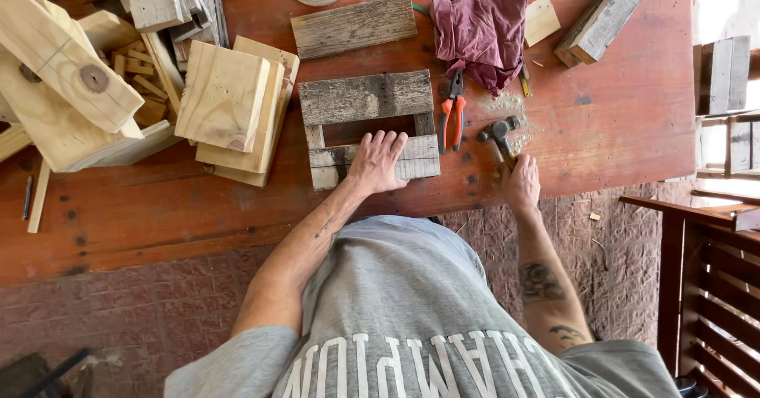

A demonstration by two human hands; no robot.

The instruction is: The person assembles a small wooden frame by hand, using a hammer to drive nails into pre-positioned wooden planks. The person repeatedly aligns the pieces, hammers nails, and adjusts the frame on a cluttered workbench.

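Left hand (376, 163) flat on wooden frame (368, 127), right hand (520, 183) gripping hammer (499, 135)

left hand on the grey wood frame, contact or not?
Touching. The head view shows the left hand lying flat, palm down, on the near slat of the grey wood frame, with no gap.

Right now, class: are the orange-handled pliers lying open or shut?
Shut, as far as shows: the pliers lie flat on the table, orange handles almost together, beside the weathered wooden frame.

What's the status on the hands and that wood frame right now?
Left hand flat on the frame. Right hand grips the hammer. Pliers lie between frame and hammer.
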